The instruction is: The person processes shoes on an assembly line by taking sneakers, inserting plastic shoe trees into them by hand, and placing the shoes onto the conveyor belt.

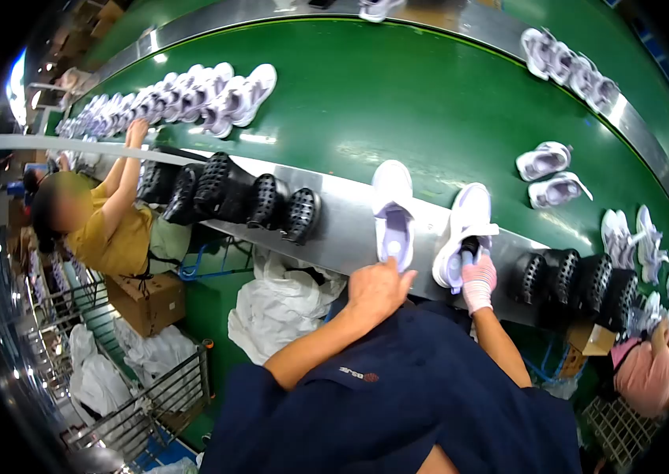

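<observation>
White-lilac shoes [393, 186] are touched by the left hand [382, 292] and gloved right hand [478, 284], grips unclear. White bags [147, 351] are held in a grey wire cart [204, 375].

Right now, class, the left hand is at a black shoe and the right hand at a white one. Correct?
No: the head view shows the left hand at a white shoe, not black. The right hand is at another white shoe.

I'm seeing loads of room over the green belt [334, 95], but black blocks [267, 197] hem the shoes [392, 186] both sides.
</observation>
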`<state>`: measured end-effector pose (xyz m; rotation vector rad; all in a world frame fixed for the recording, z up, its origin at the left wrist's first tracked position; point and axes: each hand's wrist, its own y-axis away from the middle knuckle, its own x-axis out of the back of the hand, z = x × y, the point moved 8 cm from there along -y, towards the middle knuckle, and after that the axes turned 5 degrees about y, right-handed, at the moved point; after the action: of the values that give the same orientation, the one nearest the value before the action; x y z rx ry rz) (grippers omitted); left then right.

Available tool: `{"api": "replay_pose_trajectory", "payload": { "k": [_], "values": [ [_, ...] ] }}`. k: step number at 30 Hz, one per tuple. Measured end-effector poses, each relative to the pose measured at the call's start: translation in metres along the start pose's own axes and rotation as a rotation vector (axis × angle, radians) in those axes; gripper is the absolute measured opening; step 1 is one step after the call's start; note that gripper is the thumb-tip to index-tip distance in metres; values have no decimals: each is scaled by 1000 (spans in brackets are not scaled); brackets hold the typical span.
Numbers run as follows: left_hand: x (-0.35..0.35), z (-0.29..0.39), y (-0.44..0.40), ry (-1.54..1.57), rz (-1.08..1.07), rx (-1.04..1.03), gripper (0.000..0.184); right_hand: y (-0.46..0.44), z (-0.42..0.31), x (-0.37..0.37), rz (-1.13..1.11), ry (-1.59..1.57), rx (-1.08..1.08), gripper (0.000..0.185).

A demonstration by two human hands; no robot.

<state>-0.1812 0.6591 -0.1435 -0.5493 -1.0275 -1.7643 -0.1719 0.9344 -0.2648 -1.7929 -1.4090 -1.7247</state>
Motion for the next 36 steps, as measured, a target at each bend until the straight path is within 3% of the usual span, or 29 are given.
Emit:
{"api": "replay_pose_trajectory", "payload": {
  "k": [1, 3, 5, 7, 10, 13, 16, 18, 19, 22, 25, 27, 28, 29, 31, 34, 36],
  "values": [
    [9, -24, 4, -80, 95, 62, 40, 1, -10, 1, -43, 26, 43, 54],
    [25, -50, 12, -48, 232, -37, 31, 10, -33, 5, -111, 39, 103, 53],
    [66, -73, 26, 134, 450, -57, 19, 21, -44, -2, -114, -51, 424, 59],
    [140, -104, 45, 169, 757, -168, 15, 30, -28, -2, -117, -179, 514, 55],
    [241, -183, 80, -78, 1040, 69, 16, 45, -16, 50, -60, -239, 387, 49],
    [301, -244, 100, -484, 1208, 168, 38, 61, -18, 82, 18, -374, 325, 35],
    [304, -327, 83, -465, 1041, 76, 52, 80, -59, 85, 30, -354, 374, 30],
    [314, -365, 77, -277, 868, 140, 44, 99, -87, 89, 46, -291, 450, 28],
    [326, -346, 83, -354, 878, 138, 37, 107, -98, 88, 77, -293, 519, 29],
    [356, -264, 128, -357, 1114, 62, 38, 146, -140, 104, 45, -335, 514, 29],
    [341, -172, 147, -232, 1221, -103, 34, 169, -185, 83, -199, -511, 496, 48],
    [292, -114, 120, -20, 1001, -396, 36, 188, -226, 54, -478, -781, 549, 73],
    [257, -88, 103, -55, 894, -535, 41, 198, -243, 38, -583, -1007, 568, 76],
    [220, -67, 89, -10, 784, -659, 43, 213, -263, 37, -706, -1374, 443, 69],
    [162, -37, 77, 105, 656, -791, 46, 204, -264, 25, -679, -1641, 193, 52],
    [155, -27, 60, 347, 452, -814, 49, 195, -225, 34, -928, -1590, -9, 29],
    [135, -43, 23, 777, 281, -499, 44, 197, -200, 27, -1009, -1394, -33, 35]
  ]
}}
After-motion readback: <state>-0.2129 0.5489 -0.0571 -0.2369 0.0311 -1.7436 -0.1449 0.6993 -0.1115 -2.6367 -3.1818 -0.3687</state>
